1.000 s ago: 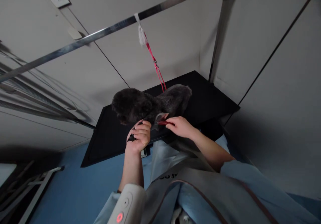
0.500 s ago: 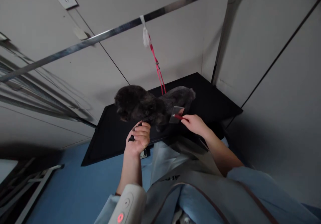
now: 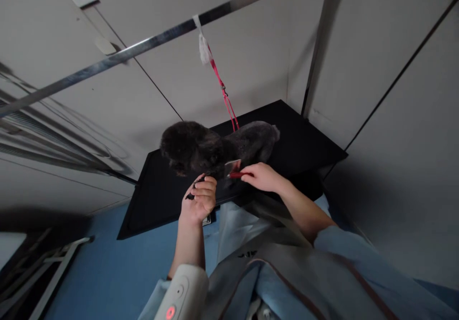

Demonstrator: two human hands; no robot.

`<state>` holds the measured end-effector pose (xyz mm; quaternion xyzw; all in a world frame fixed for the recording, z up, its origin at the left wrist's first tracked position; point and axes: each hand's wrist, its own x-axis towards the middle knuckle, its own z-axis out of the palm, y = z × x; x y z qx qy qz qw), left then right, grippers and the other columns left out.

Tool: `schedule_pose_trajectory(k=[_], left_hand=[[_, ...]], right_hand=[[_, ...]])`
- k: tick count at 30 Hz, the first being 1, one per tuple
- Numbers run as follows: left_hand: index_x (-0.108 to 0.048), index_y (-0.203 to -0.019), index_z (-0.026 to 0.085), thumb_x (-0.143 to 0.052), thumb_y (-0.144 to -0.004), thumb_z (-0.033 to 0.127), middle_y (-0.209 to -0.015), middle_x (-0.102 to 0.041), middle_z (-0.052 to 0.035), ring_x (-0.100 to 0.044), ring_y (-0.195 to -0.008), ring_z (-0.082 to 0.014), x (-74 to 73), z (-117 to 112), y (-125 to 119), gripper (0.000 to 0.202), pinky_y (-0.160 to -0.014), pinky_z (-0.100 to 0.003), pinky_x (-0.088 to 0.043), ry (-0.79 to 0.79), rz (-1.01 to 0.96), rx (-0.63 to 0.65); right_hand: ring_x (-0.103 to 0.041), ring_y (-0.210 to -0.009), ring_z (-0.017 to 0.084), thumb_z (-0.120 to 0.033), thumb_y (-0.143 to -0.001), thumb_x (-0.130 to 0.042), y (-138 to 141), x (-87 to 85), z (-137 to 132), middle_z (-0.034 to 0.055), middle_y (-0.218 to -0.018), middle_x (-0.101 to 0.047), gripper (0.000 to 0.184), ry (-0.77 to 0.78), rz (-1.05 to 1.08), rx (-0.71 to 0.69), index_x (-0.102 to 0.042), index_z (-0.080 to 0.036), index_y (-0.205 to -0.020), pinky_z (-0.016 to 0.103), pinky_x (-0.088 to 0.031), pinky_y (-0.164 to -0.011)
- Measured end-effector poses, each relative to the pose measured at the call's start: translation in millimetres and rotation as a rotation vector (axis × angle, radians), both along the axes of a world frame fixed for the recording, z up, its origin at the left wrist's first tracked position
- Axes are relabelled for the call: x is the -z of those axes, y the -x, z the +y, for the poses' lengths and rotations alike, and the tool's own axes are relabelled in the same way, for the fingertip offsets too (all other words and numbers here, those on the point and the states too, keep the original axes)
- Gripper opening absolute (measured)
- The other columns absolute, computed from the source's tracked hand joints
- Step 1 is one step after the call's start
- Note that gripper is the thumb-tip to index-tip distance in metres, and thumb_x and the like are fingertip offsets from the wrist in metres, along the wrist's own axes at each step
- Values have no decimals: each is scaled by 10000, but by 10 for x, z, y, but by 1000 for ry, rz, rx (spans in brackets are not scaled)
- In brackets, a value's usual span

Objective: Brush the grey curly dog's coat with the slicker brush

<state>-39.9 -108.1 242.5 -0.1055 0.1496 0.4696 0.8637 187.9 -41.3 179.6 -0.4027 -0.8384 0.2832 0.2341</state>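
Observation:
A dark, curly-coated dog (image 3: pixel 247 140) is on the black grooming table (image 3: pixel 301 143), its head to the left. My left hand (image 3: pixel 201 198) is closed around the dog's front leg, and the dark fur of the paw shows past my fingers. In my right hand (image 3: pixel 263 176) is a slicker brush (image 3: pixel 234 167), gripped by its red handle. The flat head of the brush lies against the dog's fur near the chest and the upper part of the held leg. Its pins are hidden from view.
A red tether (image 3: pixel 223 89) runs from the metal rail (image 3: pixel 154 41) down behind the dog, tied on with a white strip (image 3: pixel 204 47). Grey hoses (image 3: pixel 53 138) run along the wall at left. A pale handheld device (image 3: pixel 182 291) is near my left forearm.
My right hand has moved left with the slicker brush, from the dog's side to near the held leg. The brush head has tilted. My left hand keeps its hold.

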Motion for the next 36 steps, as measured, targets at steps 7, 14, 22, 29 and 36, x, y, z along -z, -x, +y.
schedule_pose_trajectory(k=[7,14,22,29,36], left_hand=[[-394,-806,177,-431,-924,172,-503,-582,50,-567,-357,-38,-48,51,39,124,-331,-34,-367,-18,10,-12],[-412,-825,172,-418,-907,96,-533,-616,57,-585,-388,-18,-68,95,72,112,-353,-8,-364,-100,-26,-88],[-417,-847,179,-320,-902,17,-532,-601,80,-559,-369,-1,-112,78,28,196,-364,-14,-352,-155,147,-227],[-445,-859,170,-307,-912,26,-544,-603,75,-569,-377,-17,-78,71,16,207,-366,-32,-387,-211,167,-369],[-444,-814,174,-349,-871,-13,-510,-580,99,-535,-346,2,-66,25,58,218,-348,-9,-347,-242,281,-361]], right_hand=[[-638,-786,157,-323,-879,-537,172,112,44,30,-867,-719,209,-49,134,-36,-715,-219,-911,239,-387,-703],[-607,-550,112,-267,-891,-483,652,891,-11,30,-658,-677,250,504,387,98,-619,-137,-728,202,-424,-535],[-488,-384,76,-277,-874,-526,779,922,-65,2,-565,-625,221,858,422,60,-568,-143,-704,171,-332,-345],[-572,-511,84,-270,-880,-521,742,847,0,22,-683,-666,207,622,512,127,-571,-142,-727,153,-359,-404],[-611,-586,109,-306,-875,-539,676,717,47,27,-703,-686,225,405,371,95,-622,-149,-737,193,-416,-535]])
